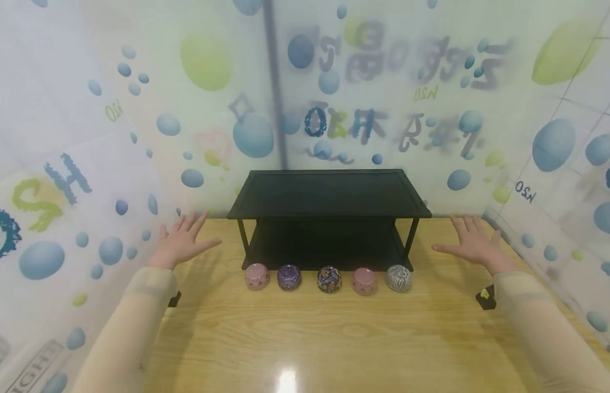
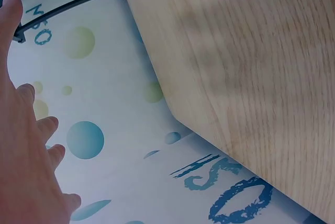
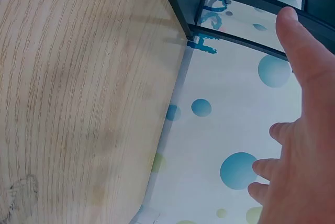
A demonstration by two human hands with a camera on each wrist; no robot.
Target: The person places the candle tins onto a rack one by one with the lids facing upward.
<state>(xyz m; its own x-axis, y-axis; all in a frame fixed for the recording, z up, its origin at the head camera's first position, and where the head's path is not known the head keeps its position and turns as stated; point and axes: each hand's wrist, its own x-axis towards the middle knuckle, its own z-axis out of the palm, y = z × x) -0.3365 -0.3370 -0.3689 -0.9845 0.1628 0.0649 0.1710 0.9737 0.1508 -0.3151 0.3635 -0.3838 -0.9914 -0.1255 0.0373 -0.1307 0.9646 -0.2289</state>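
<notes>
My left hand (image 1: 183, 242) is held out over the table to the left of a black two-tier shelf (image 1: 329, 194), fingers spread and nothing in them. On the shelf's other side my right hand (image 1: 474, 243) reaches forward the same way, also holding nothing. Along the shelf's front edge stands a row of small round tins: a pink tin (image 1: 257, 276) at the left, a purple tin (image 1: 289, 277), a dark floral tin (image 1: 329, 279), another pink tin (image 1: 365, 281) and a grey-white patterned tin (image 1: 398, 278). Both wrist views show spread fingers beside the shelf frame.
The wood-grain table (image 1: 305, 333) runs up to a back wall (image 1: 334, 82) covered in blue and green dots. Similar side walls close in at left and right. The shelf's lower tier (image 1: 324, 243) lies under its top board.
</notes>
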